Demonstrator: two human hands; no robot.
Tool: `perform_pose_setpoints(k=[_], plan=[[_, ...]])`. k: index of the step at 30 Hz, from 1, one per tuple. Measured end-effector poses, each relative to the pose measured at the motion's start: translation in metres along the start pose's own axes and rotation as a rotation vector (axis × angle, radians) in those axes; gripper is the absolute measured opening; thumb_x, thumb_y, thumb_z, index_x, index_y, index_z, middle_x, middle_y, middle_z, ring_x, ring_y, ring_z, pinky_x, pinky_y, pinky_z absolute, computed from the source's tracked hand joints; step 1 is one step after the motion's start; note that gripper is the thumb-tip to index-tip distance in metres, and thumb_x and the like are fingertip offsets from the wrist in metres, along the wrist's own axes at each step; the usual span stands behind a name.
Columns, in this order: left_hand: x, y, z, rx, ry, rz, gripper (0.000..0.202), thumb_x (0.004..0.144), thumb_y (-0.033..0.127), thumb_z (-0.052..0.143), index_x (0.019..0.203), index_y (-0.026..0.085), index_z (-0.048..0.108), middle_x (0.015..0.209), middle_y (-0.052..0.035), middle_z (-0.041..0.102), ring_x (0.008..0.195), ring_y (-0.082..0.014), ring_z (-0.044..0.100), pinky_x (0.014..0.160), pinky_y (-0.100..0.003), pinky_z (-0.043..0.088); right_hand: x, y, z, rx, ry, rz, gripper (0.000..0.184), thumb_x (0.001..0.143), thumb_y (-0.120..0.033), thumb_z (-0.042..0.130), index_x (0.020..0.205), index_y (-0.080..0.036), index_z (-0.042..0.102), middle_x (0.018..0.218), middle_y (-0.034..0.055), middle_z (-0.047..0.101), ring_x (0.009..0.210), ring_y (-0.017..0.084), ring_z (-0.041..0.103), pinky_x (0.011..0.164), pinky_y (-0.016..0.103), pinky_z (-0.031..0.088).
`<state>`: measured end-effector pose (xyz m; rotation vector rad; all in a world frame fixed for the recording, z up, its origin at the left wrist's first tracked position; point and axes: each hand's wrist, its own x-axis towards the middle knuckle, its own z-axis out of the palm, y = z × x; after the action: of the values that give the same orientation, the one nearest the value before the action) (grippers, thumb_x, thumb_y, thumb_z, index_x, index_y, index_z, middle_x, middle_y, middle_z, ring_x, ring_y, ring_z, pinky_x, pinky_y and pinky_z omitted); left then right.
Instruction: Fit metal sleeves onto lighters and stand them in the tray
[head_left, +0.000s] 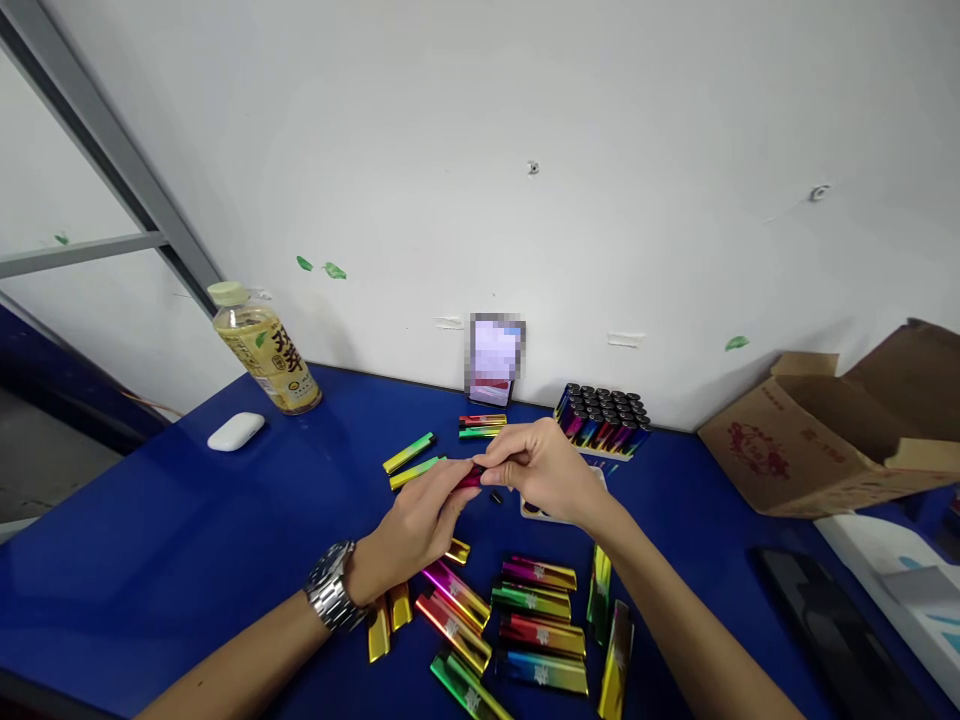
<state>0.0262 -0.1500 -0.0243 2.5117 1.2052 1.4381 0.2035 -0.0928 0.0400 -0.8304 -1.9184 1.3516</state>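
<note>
My left hand [424, 515], with a metal watch on its wrist, is closed around a small shiny red-pink lighter-shaped piece [471, 479]. Fingertips of my right hand [536, 465] pinch together at the right end of that piece; whatever is between them is hidden. Just below the hands lies a small black cap-like part [496, 497]. Several glossy two-tone lighter-shaped pieces [536, 602] are spread on the blue table [150, 560] nearer to me. Beyond my left hand rest a few yellow-green ones [409, 453]. A short stack of coloured pieces [482, 428] sits farther back.
A tray of upright black-topped pieces [604, 415] stands by the wall, with a white holder [551, 515] partly behind my right wrist. Around are a propped phone [495, 360], drink bottle [266, 350], white case [236, 431], open carton [810, 440] and black object [832, 630].
</note>
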Motion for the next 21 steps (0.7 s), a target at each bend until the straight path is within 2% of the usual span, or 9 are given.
perform_pose_setpoints(k=[2,4,6,7,9,11,13,17,21], plan=[[0.0,0.0,0.001,-0.082,-0.016,-0.097,0.029,0.091,0.014,0.05,0.12,0.021,0.048,0.091,-0.0047,0.066,0.075,-0.0142,0.065,0.065,-0.025,0.054,0.0,-0.004,-0.002,-0.066,-0.019,-0.017,0.01,0.075,-0.021,0.068,0.079,-0.019,0.078,0.076,0.0054,0.07,0.062,0.016,0.06,0.054,0.028,0.047],[0.0,0.001,0.002,-0.207,-0.017,-0.23,0.027,0.092,0.015,0.049,0.119,0.021,0.046,0.083,-0.0016,0.063,0.067,-0.012,0.063,0.061,-0.024,0.052,-0.001,-0.009,-0.006,-0.14,-0.038,-0.055,0.02,0.083,-0.026,0.062,0.096,-0.019,0.075,0.085,0.0063,0.071,0.066,0.016,0.062,0.057,0.029,0.048],[0.001,0.002,0.003,-0.328,0.0,-0.35,0.024,0.093,0.017,0.048,0.116,0.021,0.045,0.077,0.001,0.06,0.064,-0.011,0.061,0.061,-0.024,0.051,-0.002,-0.011,-0.01,-0.257,0.02,-0.108,0.029,0.091,-0.028,0.051,0.113,-0.019,0.069,0.094,0.0074,0.071,0.072,0.016,0.063,0.064,0.029,0.048],[0.003,0.003,0.004,-0.374,0.017,-0.397,0.022,0.093,0.019,0.049,0.114,0.021,0.046,0.077,0.0012,0.059,0.064,-0.0109,0.061,0.062,-0.024,0.051,-0.002,-0.012,-0.01,-0.36,0.06,-0.131,0.031,0.094,-0.028,0.046,0.115,-0.018,0.067,0.096,0.0079,0.071,0.076,0.017,0.063,0.068,0.03,0.048],[0.006,0.004,0.004,-0.441,0.066,-0.471,0.018,0.092,0.022,0.05,0.11,0.021,0.047,0.082,0.0,0.06,0.068,-0.0111,0.063,0.066,-0.026,0.052,-0.005,-0.011,-0.008,-0.656,0.087,-0.143,0.029,0.096,-0.025,0.044,0.105,-0.015,0.069,0.091,0.0092,0.071,0.083,0.02,0.061,0.075,0.034,0.046],[0.009,0.004,0.003,-0.487,0.118,-0.534,0.016,0.091,0.025,0.053,0.106,0.02,0.048,0.085,-0.0007,0.061,0.07,-0.0117,0.064,0.069,-0.027,0.052,-0.009,-0.009,0.001,-0.991,0.014,-0.118,0.021,0.091,-0.024,0.053,0.089,-0.014,0.071,0.086,0.0114,0.07,0.089,0.026,0.058,0.079,0.039,0.042],[0.012,0.004,0.002,-0.508,0.158,-0.591,0.017,0.089,0.027,0.057,0.102,0.02,0.049,0.084,-0.0011,0.062,0.073,-0.0132,0.066,0.069,-0.027,0.052,-0.013,-0.008,0.013,-1.223,-0.08,-0.087,0.014,0.085,-0.02,0.059,0.083,-0.013,0.07,0.081,0.0131,0.069,0.093,0.03,0.055,0.081,0.043,0.04],[0.013,0.003,-0.001,-0.503,0.19,-0.659,0.02,0.086,0.031,0.061,0.098,0.019,0.05,0.083,-0.0016,0.064,0.076,-0.0157,0.067,0.067,-0.027,0.051,-0.017,-0.008,0.034,-1.345,-0.228,-0.023,0.012,0.077,-0.008,0.061,0.083,-0.013,0.07,0.075,0.0133,0.069,0.098,0.03,0.053,0.092,0.05,0.031],[0.013,0.003,0.0,-0.506,0.187,-0.653,0.02,0.086,0.031,0.061,0.098,0.019,0.05,0.082,-0.0012,0.064,0.074,-0.0149,0.066,0.066,-0.026,0.051,-0.014,-0.008,0.041,-1.369,-0.305,0.025,0.018,0.072,-0.002,0.062,0.082,-0.014,0.071,0.074,0.013,0.071,0.098,0.029,0.055,0.1,0.051,0.022]])
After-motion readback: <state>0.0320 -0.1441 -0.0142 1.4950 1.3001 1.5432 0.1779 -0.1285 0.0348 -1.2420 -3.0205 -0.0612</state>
